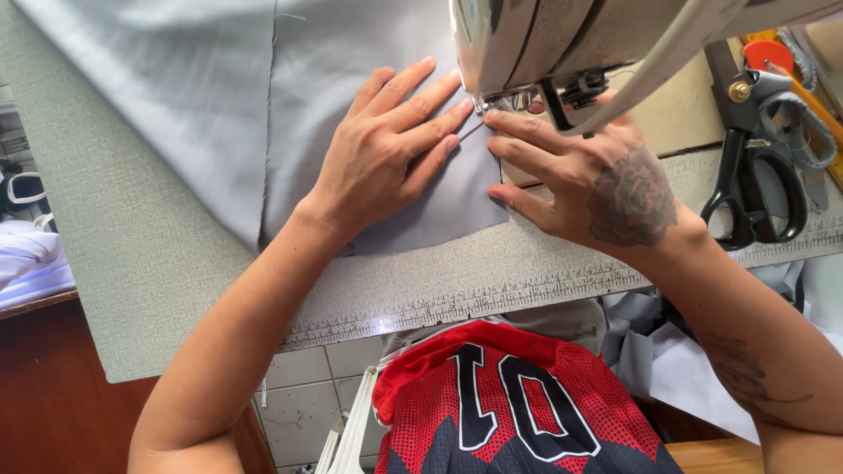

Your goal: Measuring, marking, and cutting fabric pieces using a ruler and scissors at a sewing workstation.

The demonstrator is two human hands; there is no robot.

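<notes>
Grey textured tabletop (149,263), with a printed ruler strip (492,298) along its near edge; tiled floor below it. I count one sewing machine (562,44) at far centre-right, one pair of black-handled scissors (755,167) to the right of it, and two hands at work.

I log one piece of grey fabric (219,96): smooth, plain, light blue-grey, spread from the far left toward the machine. A fold or seam line runs near-to-far through it, and its near edge stops short of the ruler strip.

Left hand (386,149): flat on the fabric, fingers spread wide, tips pointing at the machine's foot; grips nothing. Right hand (588,184): tattooed on the back, flat, fingers extended left, fingertips pressing the fabric's right edge just beside the needle area; holds nothing. The two hands lie close, fingertips nearly meeting.
</notes>
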